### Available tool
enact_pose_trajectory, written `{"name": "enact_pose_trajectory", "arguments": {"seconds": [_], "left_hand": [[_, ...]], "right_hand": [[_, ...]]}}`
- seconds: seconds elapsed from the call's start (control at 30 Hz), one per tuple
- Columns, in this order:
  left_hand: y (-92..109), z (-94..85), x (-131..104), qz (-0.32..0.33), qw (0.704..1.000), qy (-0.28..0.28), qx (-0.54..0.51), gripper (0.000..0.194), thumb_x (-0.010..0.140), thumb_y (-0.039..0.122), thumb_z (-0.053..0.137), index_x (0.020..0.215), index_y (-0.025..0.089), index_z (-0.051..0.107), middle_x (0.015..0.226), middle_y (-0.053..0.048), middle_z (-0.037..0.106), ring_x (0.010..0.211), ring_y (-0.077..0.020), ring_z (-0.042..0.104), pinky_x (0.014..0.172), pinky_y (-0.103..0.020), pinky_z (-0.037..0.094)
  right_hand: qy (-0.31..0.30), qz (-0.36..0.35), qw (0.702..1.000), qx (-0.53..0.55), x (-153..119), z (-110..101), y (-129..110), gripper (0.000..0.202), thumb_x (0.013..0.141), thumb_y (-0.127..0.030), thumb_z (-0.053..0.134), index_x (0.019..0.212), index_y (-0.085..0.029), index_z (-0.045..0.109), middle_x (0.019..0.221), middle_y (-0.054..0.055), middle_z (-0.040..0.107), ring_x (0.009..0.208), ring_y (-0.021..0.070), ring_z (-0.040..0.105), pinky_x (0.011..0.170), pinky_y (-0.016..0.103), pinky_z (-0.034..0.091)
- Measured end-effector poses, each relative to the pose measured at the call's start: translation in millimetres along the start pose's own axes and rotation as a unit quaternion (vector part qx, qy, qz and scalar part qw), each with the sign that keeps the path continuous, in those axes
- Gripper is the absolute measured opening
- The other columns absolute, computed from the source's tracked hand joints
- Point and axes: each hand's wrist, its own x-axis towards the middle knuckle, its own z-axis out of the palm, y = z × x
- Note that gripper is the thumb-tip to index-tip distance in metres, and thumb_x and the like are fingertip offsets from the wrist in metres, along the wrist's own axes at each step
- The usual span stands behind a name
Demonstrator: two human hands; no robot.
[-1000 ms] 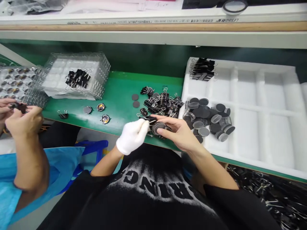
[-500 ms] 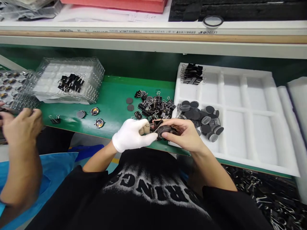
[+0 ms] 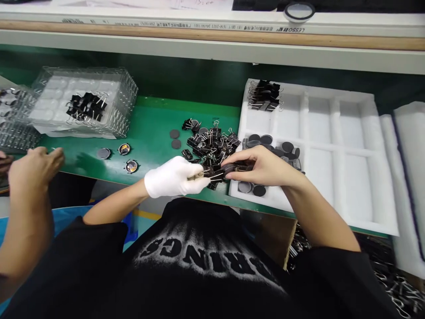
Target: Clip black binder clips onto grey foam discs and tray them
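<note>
My left hand (image 3: 177,178), in a white glove, pinches the wire handles of a black binder clip (image 3: 217,174). My right hand (image 3: 262,166) is bare and grips a dark round disc (image 3: 229,168) beside that clip, with more dark pieces under its fingers, partly hidden. Behind both hands lies a pile of black binder clips (image 3: 212,144) on the green table (image 3: 152,119). Several round dark discs (image 3: 287,147) sit in the near left part of the white foam tray (image 3: 338,148), some hidden by my right hand.
Clear stacked trays (image 3: 122,110) bearing black clips stand at the left. Small round parts (image 3: 131,166) lie nearby. Another person's hand (image 3: 36,166) is at the far left. A shelf edge (image 3: 212,48) crosses above; loose clips (image 3: 398,288) fill the lower right.
My hands have drawn slightly apart, the left moving left and the right moving right, with the clip and disc between them. The view has shifted. The other person's hand has less covering it.
</note>
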Motion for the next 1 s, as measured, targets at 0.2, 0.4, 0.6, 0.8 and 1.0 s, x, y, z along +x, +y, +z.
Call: {"name": "enact_pose_trajectory", "arguments": {"seconds": [0.2,0.4,0.6,0.8,1.0], "left_hand": [[1,0.5,6,0.015,1.0,-0.023,-0.008,0.038,0.091,0.037,0.05,0.06,0.022,0.033,0.049,0.007,0.028,0.046,-0.0087,0.024,0.05,-0.03,0.02],[1,-6.7,18,-0.018,0.995,-0.071,-0.063,0.033,0.095,0.043,0.053,0.071,0.021,0.055,0.056,0.004,0.054,0.05,-0.0096,0.046,0.055,-0.026,0.036],[8,-16.3,85,-0.139,0.92,-0.168,-0.327,0.061,0.1,0.07,0.046,0.077,0.016,0.065,0.073,-0.011,0.073,0.059,-0.0161,0.066,0.055,-0.028,0.048],[-14,-11.1,206,-0.022,0.993,-0.017,-0.111,0.036,0.1,0.049,0.057,0.1,0.015,0.068,0.089,-0.008,0.076,0.078,-0.0176,0.067,0.072,-0.03,0.051],[-38,15.6,275,-0.012,0.992,0.034,0.124,0.042,0.1,0.043,0.058,0.131,0.015,0.065,0.12,-0.013,0.075,0.107,-0.0261,0.068,0.09,-0.034,0.047]], "right_hand": [[0.008,-0.008,1.0,0.001,-3,4,1,0.025,0.082,-0.041,0.083,0.103,-0.026,0.086,0.093,0.003,0.084,0.073,0.018,0.075,0.062,0.03,0.058],[0.028,-0.058,0.996,-0.062,-12,-1,4,0.025,0.09,-0.043,0.077,0.108,-0.028,0.084,0.098,0.003,0.084,0.077,0.0201,0.077,0.069,0.034,0.061],[0.182,-0.105,0.965,-0.159,-22,-21,11,0.012,0.09,-0.041,0.08,0.101,-0.039,0.082,0.112,0.001,0.083,0.118,0.0307,0.074,0.102,0.055,0.052],[0.377,-0.013,0.88,-0.29,-30,-73,72,0.061,0.084,-0.051,0.081,0.139,-0.028,0.068,0.149,0.013,0.065,0.143,0.0392,0.055,0.117,0.062,0.042],[0.391,0.144,0.895,-0.16,7,-133,130,0.045,0.082,-0.031,0.077,0.123,-0.012,0.074,0.115,0.018,0.08,0.094,0.0279,0.077,0.101,0.049,0.057]]}}
